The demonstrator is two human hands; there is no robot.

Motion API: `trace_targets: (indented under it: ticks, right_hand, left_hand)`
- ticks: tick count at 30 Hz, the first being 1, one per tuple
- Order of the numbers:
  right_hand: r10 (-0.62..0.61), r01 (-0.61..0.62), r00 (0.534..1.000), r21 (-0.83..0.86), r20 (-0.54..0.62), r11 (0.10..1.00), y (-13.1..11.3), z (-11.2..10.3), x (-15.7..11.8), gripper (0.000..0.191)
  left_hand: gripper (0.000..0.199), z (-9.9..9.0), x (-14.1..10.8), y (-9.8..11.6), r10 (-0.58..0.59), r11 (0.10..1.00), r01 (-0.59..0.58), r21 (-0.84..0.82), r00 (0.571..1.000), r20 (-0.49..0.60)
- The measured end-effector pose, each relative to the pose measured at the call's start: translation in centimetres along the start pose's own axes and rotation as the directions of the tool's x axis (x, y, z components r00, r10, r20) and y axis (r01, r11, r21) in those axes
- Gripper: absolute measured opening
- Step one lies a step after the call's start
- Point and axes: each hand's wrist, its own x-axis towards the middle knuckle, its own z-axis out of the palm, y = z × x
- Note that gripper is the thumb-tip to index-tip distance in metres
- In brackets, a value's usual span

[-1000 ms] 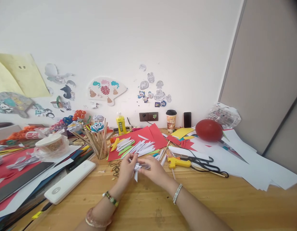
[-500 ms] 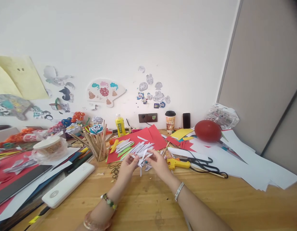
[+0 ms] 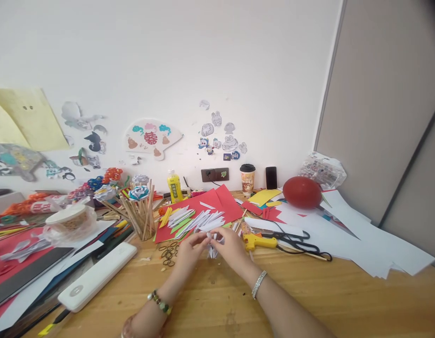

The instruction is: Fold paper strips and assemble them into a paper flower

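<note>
A small folded white paper piece (image 3: pixel 212 252) is pinched between both hands above the wooden table, largely covered by fingers. My left hand (image 3: pixel 192 247) grips it from the left with thumb and fingertips together. From the right, my right hand (image 3: pixel 231 244) closes its fingertips on the same piece. Just beyond the hands, many folded white paper strips (image 3: pixel 205 221) lie heaped on red paper (image 3: pixel 222 199). Green strips and a few yellow strips (image 3: pixel 165 217) lie among them. Several rubber bands (image 3: pixel 169 253) are scattered beside my left hand.
A yellow glue gun (image 3: pixel 260 241) and black-handled scissors (image 3: pixel 301 246) lie right of the hands. Wooden sticks (image 3: pixel 144 220) stand upright at left, near a white oblong device (image 3: pixel 97 277). Behind are a yellow bottle (image 3: pixel 174 187), a lidded cup (image 3: pixel 247 180) and a red balloon (image 3: pixel 302 192).
Both hands have drawn closer together around the paper piece, and the fingers now cover more of it. The view has shifted slightly.
</note>
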Motion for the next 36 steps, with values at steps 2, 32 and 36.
trace_targets:
  ticks: [2,32,36]
  right_hand:
    - [-0.072,0.07,0.997,-0.045,-0.038,0.996,-0.1,0.1,-0.1,0.014]
    - [-0.341,0.307,0.924,-0.195,-0.171,0.931,-0.3,0.4,-0.9,0.011]
    - [-0.277,0.256,0.951,-0.153,-0.137,0.954,-0.5,0.0,-0.6,0.009]
  left_hand:
    - [0.025,0.0,-0.1,0.2,0.01,0.997,-0.004,0.077,0.997,-0.082]
    - [0.015,0.7,-1.9,0.4,0.246,0.947,-0.146,0.285,0.903,-0.353]
    - [0.014,0.3,-1.6,1.1,0.31,0.912,-0.211,0.352,0.916,-0.255]
